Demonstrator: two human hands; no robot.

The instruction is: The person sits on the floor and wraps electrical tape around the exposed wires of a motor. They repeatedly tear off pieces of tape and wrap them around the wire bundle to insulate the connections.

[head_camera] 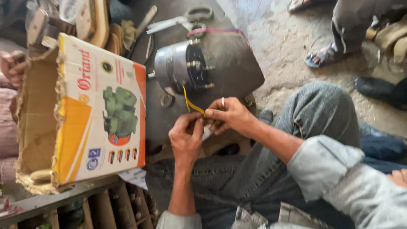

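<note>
My left hand [186,138] and my right hand [229,114] meet over my lap, both pinching the end of a yellow wire [190,104]. The wire runs up to a round grey motor [184,68] lying on its side on a dark metal plate [231,70]. A red wire [220,31] loops over the motor's top. My right hand wears a ring. My knees in grey trousers [313,114] are bent beneath my hands.
An open cardboard box [99,110] with a picture of a green pump stands at the left on a wooden bench. Scissors [182,19] and tools lie behind the motor. Another person's sandalled foot [322,57] is at the upper right, another person's hand [12,65] at the far left.
</note>
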